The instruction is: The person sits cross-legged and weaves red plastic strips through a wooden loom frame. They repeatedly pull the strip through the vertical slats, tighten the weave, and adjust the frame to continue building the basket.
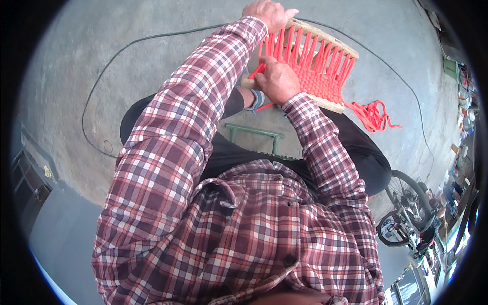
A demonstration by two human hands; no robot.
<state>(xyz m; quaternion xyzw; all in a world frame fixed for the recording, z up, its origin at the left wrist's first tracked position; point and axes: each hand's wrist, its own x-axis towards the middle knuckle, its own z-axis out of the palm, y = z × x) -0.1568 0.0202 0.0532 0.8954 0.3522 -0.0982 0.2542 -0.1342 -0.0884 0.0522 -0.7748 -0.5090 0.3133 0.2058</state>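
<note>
A wooden seat frame (333, 40) is strung with red cords, and its near part carries a tight red weave (320, 84). My left hand (269, 15) is closed at the frame's far left corner, thumb stretched along the rail; its other fingers are partly hidden. Nearer to me, my right hand (278, 81) is closed on a red cord (258, 69) at the left edge of the weave, fingertips against the strung cords. A loose bundle of the same cord (373, 116) trails off the frame's right side onto the floor.
A low green metal stool (254, 130) shows between my legs. A dark cable (96, 81) curves across the grey concrete floor (147, 61). To the right stand a bicycle (406, 203) and assorted clutter (465, 137) along the edge.
</note>
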